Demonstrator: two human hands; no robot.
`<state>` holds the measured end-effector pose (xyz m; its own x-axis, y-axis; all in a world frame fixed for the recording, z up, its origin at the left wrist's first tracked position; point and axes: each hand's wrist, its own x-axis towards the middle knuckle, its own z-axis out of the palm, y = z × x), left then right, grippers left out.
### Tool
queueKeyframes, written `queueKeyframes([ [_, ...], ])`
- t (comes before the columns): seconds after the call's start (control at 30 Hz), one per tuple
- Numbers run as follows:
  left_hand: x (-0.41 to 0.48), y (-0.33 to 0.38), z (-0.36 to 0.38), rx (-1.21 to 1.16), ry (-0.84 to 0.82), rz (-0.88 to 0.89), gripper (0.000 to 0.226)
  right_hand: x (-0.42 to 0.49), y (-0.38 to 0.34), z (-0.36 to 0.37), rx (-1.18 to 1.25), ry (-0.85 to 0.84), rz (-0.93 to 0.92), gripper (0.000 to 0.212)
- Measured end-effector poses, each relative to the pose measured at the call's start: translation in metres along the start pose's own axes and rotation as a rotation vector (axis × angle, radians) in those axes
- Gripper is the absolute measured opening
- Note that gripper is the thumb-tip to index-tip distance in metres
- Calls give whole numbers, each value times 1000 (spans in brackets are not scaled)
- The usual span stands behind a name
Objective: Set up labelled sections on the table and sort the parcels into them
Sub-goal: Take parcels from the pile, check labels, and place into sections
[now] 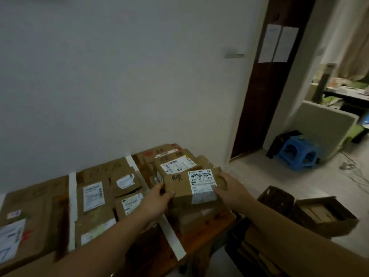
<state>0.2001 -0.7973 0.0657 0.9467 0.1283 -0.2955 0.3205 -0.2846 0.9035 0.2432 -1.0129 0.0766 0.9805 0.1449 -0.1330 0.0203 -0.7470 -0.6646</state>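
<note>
You're holding the small brown parcel [179, 188] in both hands, out over the right-hand section of the table [203, 236], just in front of the stack of parcels [175, 163] by the wall. Your left hand [157, 202] is taking the left end, fingers [166, 193] curling round the edge with the thumb on top. Your right hand [231, 188] is clamping the right end, its thumb pressing in beside the white shipping label [202, 183]. So both hands are closed on the box, nothing slack.

There's a blurred parcel [191, 218] lying right underneath, and I can't tell whether yours is touching it or hanging just above.

The white tape strips [72, 206] are marking off the sections, and the middle one is holding several flat parcels [92, 195].

Now, the feel of it. This is looking like stiff corrugated card, and going by the easy end-to-end grip, I'm judging it light. The edges are looking a little creased, so it may be giving slightly under a hard squeeze.

That label is likely slicker than the bare card, so I'd be taking hold on the brown cardboard at the two short ends, as you're doing. Thumbs on top and fingers beneath should be steadying it. The handwritten mark [176, 177] is facing up, which is handy for checking its section.
</note>
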Motion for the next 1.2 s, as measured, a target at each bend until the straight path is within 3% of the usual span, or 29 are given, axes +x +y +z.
queueKeyframes([
  [0.2,40,-8,16,54,34,-46,40,66,23,-2,-141,-156,-6,59],
  [0.33,53,-12,19,83,58,-48,45,95,34,-7,-227,-241,-103,59],
  [0.5,66,-17,27,177,94,-119,68,145,59,-9,-208,-409,-239,65],
  [0.67,75,-7,47,290,181,-225,61,179,61,-20,-300,-478,-420,54],
  [0.8,78,8,59,627,312,-178,65,189,57,-20,-488,-410,-660,65],
  [0.9,91,10,66,872,219,-158,78,192,51,-10,-549,-434,-826,70],
  [0.97,99,7,66,895,164,-207,85,195,49,-4,-573,-449,-847,68],
  [1.07,101,6,64,901,157,-224,73,200,43,-2,-615,-456,-841,65],
  [1.2,95,18,52,922,100,-247,73,201,17,-3,-725,-436,-858,66],
])
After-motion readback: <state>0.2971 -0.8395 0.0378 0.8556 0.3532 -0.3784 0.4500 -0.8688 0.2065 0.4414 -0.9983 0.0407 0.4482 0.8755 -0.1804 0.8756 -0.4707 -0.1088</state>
